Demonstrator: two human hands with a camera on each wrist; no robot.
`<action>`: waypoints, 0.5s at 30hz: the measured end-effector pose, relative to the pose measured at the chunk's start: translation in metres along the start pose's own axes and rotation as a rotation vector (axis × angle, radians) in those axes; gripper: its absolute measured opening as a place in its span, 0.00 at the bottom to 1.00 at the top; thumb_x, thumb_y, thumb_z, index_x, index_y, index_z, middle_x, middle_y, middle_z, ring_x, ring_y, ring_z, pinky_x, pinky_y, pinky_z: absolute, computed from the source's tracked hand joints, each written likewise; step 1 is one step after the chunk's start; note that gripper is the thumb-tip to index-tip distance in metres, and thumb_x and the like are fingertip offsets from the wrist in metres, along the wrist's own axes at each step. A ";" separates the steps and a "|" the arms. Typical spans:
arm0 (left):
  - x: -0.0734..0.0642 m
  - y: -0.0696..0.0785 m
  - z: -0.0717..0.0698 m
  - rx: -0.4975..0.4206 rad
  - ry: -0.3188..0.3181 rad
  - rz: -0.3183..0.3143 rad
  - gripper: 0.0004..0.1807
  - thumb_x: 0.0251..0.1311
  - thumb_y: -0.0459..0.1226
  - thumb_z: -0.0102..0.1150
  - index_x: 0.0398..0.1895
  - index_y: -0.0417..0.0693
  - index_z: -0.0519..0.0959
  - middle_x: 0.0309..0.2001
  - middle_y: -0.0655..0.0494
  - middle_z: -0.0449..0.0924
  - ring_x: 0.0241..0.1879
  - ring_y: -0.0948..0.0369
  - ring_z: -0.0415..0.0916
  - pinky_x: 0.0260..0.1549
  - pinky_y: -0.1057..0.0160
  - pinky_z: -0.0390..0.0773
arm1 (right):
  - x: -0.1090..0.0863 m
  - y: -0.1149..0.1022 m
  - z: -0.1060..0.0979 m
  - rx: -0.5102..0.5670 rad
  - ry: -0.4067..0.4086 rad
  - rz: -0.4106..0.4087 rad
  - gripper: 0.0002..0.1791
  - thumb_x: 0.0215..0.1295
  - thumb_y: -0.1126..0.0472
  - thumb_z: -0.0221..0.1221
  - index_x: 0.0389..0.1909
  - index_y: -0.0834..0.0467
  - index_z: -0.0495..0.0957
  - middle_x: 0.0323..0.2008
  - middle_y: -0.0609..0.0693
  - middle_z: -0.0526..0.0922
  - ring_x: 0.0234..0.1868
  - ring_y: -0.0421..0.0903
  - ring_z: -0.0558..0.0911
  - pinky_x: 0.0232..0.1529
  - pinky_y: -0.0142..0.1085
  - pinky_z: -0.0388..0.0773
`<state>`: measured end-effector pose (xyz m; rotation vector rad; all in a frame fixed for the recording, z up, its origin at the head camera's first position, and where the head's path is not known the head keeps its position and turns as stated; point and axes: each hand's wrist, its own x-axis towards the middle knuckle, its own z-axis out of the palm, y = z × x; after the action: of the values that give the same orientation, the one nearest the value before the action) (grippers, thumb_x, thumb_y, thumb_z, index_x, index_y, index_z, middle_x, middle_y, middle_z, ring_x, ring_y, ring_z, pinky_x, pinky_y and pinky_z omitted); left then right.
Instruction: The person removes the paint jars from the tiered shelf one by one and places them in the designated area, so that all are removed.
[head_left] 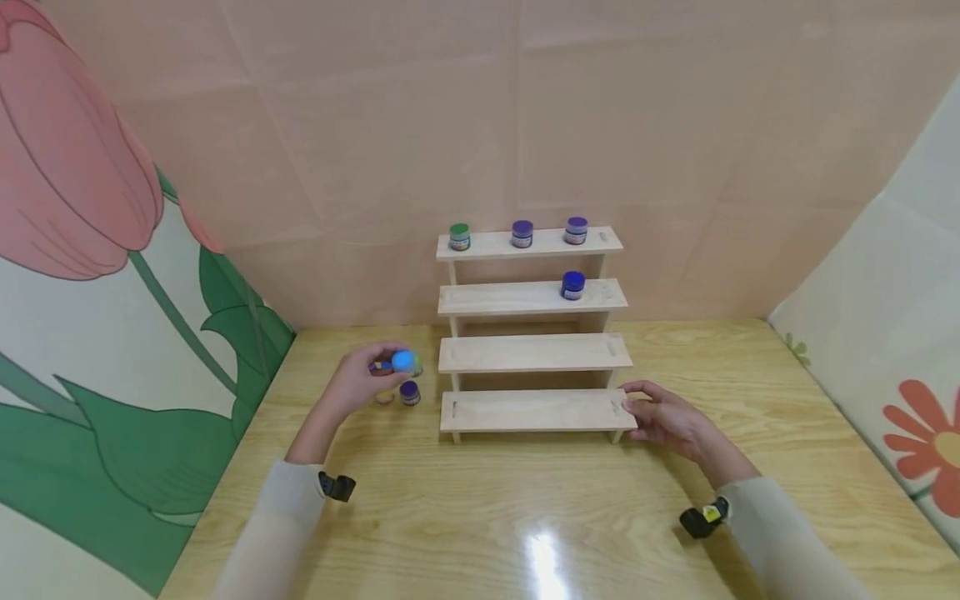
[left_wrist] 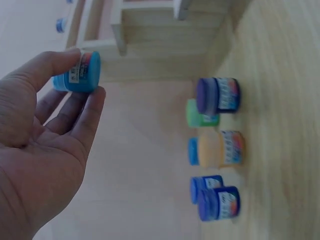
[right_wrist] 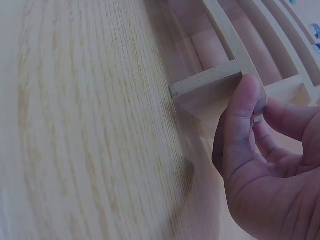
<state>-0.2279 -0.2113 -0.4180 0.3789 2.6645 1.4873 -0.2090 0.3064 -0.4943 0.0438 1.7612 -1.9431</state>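
Observation:
My left hand (head_left: 354, 382) pinches a small light-blue paint jar (left_wrist: 82, 72) between thumb and fingers, raised off the table left of a wooden stepped rack (head_left: 517, 410). Under and beside that hand stand several more jars: a purple-lidded one (left_wrist: 218, 95), a green one (left_wrist: 202, 114), an orange one with a blue lid (left_wrist: 220, 149) and two dark-blue ones (left_wrist: 220, 203). In the head view the left hand hides most of these. My right hand (head_left: 667, 419) grips the right end of the rack's lowest shelf, thumb and fingers on its edge in the right wrist view.
The rack's top shelf bears a green-lidded jar (head_left: 460, 237) and two purple-lidded jars (head_left: 522, 234). A dark-blue jar (head_left: 573, 286) stands toward the right on the shelf below. Behind the wood-grain table (head_left: 480, 508) rises a pinkish backdrop (head_left: 375, 167), with flower-printed panels at both sides.

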 end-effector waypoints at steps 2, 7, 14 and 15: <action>-0.004 -0.005 0.000 -0.008 -0.007 -0.013 0.27 0.63 0.37 0.70 0.65 0.44 0.76 0.62 0.42 0.77 0.60 0.44 0.77 0.54 0.53 0.83 | 0.000 0.000 0.000 0.003 -0.001 -0.001 0.13 0.76 0.62 0.55 0.56 0.47 0.70 0.42 0.48 0.79 0.38 0.41 0.82 0.36 0.33 0.85; -0.012 -0.015 0.000 -0.044 -0.019 -0.011 0.27 0.62 0.36 0.70 0.64 0.42 0.76 0.61 0.42 0.77 0.61 0.43 0.76 0.50 0.56 0.85 | 0.000 0.001 0.000 0.013 -0.001 -0.004 0.12 0.76 0.63 0.55 0.55 0.46 0.71 0.41 0.48 0.79 0.37 0.41 0.82 0.36 0.33 0.85; -0.020 -0.032 0.005 0.005 -0.036 -0.016 0.24 0.62 0.38 0.71 0.61 0.46 0.79 0.58 0.46 0.79 0.60 0.45 0.75 0.53 0.54 0.83 | -0.001 0.000 0.000 0.015 -0.006 -0.008 0.12 0.76 0.63 0.55 0.55 0.46 0.71 0.42 0.48 0.79 0.37 0.41 0.82 0.36 0.33 0.85; -0.020 -0.035 0.006 0.006 -0.045 -0.015 0.23 0.62 0.37 0.70 0.60 0.46 0.79 0.58 0.46 0.79 0.60 0.44 0.75 0.54 0.53 0.82 | 0.000 0.001 0.000 0.014 -0.002 -0.007 0.12 0.76 0.63 0.55 0.55 0.46 0.71 0.42 0.48 0.79 0.37 0.41 0.82 0.36 0.32 0.85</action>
<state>-0.2133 -0.2286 -0.4520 0.3874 2.6321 1.4495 -0.2086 0.3067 -0.4948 0.0401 1.7484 -1.9601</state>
